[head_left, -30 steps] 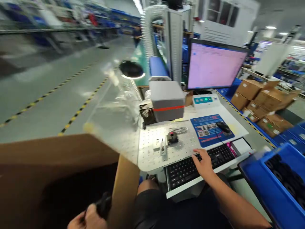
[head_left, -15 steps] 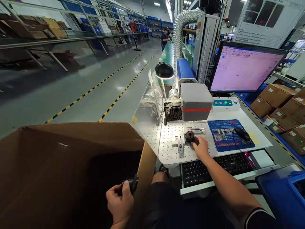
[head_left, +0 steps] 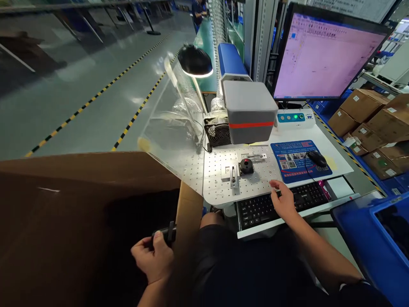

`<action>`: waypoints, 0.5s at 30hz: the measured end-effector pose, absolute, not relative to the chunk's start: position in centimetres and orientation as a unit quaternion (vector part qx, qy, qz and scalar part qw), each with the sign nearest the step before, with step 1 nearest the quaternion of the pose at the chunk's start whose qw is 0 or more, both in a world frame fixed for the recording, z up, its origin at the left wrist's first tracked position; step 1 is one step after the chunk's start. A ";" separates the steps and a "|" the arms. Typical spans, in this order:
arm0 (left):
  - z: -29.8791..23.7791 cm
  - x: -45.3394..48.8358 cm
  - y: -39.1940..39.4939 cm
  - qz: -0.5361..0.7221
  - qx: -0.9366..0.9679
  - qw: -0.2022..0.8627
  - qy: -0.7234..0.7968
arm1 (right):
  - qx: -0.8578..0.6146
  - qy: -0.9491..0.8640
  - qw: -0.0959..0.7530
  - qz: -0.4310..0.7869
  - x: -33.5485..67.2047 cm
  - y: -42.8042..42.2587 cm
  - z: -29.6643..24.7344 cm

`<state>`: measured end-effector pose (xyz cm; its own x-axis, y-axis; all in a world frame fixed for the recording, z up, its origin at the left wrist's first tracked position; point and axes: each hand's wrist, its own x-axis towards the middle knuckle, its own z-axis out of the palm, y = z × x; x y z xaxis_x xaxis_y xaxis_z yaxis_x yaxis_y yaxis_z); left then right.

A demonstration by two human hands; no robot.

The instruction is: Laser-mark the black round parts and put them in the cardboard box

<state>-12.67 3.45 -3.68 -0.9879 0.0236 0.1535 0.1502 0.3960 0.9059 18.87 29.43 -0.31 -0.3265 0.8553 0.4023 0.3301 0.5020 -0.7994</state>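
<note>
A small round black part [head_left: 246, 166] with a red light spot on top sits on the perforated metal plate [head_left: 217, 194], against the metal stops. Apart from it, above the near edge of the plate and the keyboard [head_left: 258, 213], my right hand [head_left: 283, 200] has its fingers loosely spread and holds nothing. My left hand [head_left: 155, 258] is over the open cardboard box [head_left: 96, 170], pinching a small black part [head_left: 169, 233] between thumb and fingers. What kind of part it is, I cannot make out. The box's inside is dark.
A grey machine head [head_left: 251, 113] overhangs the back of the plate, beside a lit black lamp [head_left: 194, 59]. A monitor [head_left: 329, 55], a mouse [head_left: 316, 158] on a blue mouse pad [head_left: 300, 161] and a blue bin [head_left: 377, 238] are on the right. A person [head_left: 198, 13] is far off.
My right hand has let go of the round black part and drawn back toward the keyboard. My left hand still holds its black part. The camera has tipped downward.
</note>
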 end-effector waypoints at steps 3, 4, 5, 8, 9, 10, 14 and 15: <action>-3.8 -12.5 3.9 -0.559 -0.039 0.054 -0.827 | -0.384 -0.781 0.381 0.312 22.6 25.7 -1.9; -3.9 -12.4 4.0 -0.566 -0.041 0.053 -0.822 | -0.379 -0.792 0.365 0.310 23.3 24.7 -2.5; -3.9 -12.4 4.2 -0.573 -0.040 0.051 -0.817 | -0.374 -0.801 0.351 0.307 23.8 23.8 -3.2; -3.8 -12.3 4.5 -0.596 -0.045 0.049 -0.800 | -0.355 -0.821 0.337 0.294 24.2 22.4 -4.7; -3.8 -12.3 4.6 -0.599 -0.049 0.054 -0.798 | -0.349 -0.825 0.336 0.292 24.2 22.2 -5.1; -3.8 -12.2 4.5 -0.598 -0.052 0.059 -0.798 | -0.346 -0.827 0.333 0.290 24.1 22.2 -5.3; -4.3 -12.4 4.1 -0.593 -0.060 0.067 -0.800 | -0.348 -0.835 0.311 0.291 24.1 22.1 -6.2; -4.5 -12.5 4.0 -0.595 -0.060 0.065 -0.799 | -0.348 -0.836 0.307 0.293 24.1 22.1 -6.3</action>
